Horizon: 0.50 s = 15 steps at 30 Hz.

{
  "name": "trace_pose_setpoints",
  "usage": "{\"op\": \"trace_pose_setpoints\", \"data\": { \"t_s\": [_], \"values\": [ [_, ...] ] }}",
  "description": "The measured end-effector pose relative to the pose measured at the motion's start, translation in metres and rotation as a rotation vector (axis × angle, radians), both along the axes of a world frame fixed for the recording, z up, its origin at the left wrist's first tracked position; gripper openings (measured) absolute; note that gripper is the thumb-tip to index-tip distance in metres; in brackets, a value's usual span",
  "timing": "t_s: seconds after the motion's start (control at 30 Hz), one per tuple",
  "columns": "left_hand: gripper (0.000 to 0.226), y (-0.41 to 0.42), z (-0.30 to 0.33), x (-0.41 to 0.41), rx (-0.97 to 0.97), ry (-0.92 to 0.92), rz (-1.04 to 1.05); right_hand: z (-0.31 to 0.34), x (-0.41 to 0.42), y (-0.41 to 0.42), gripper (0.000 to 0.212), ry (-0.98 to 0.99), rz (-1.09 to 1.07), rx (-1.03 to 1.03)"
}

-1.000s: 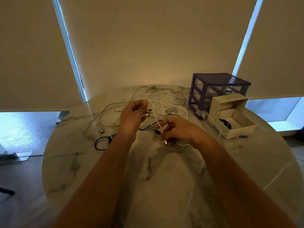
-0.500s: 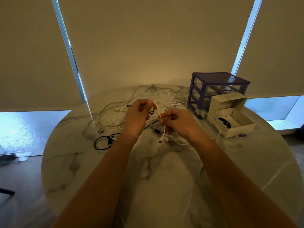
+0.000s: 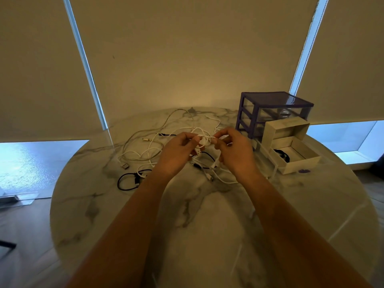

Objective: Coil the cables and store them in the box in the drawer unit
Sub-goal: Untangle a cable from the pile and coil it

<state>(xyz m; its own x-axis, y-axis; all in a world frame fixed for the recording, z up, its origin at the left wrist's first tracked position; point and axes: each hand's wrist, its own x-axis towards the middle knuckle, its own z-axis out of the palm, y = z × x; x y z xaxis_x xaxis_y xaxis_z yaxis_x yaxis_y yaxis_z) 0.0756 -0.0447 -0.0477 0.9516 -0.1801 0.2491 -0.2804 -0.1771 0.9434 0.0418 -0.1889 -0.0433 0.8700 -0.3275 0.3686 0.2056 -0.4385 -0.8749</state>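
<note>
My left hand (image 3: 177,150) and my right hand (image 3: 233,151) are raised over the table's middle, both pinching a white cable (image 3: 204,140) between their fingertips. Its loose end trails down to the table below my right hand. More white cables (image 3: 143,150) lie tangled on the table behind and left of my hands. A short black cable (image 3: 126,180) lies looped at the left. The purple drawer unit (image 3: 272,109) stands at the right, with an open beige box (image 3: 295,155) in front of it holding a dark coiled item.
The round marble table (image 3: 187,225) spreads toward me. Window blinds hang close behind the table. A small purple piece (image 3: 304,171) lies beside the box.
Both hands have risen and come together. My right hand lifted off the table and now pinches the white cable close to my left hand's fingertips.
</note>
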Motion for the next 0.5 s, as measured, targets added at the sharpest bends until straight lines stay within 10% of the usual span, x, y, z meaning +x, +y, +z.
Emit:
{"op": "trace_pose_setpoints", "data": {
  "t_s": [0.5],
  "values": [
    [0.012, 0.0068, 0.0064, -0.0059, -0.132, 0.074, 0.017, 0.0008, 0.0036, -0.0048, 0.012, 0.113, 0.127, 0.445]
  ]
}}
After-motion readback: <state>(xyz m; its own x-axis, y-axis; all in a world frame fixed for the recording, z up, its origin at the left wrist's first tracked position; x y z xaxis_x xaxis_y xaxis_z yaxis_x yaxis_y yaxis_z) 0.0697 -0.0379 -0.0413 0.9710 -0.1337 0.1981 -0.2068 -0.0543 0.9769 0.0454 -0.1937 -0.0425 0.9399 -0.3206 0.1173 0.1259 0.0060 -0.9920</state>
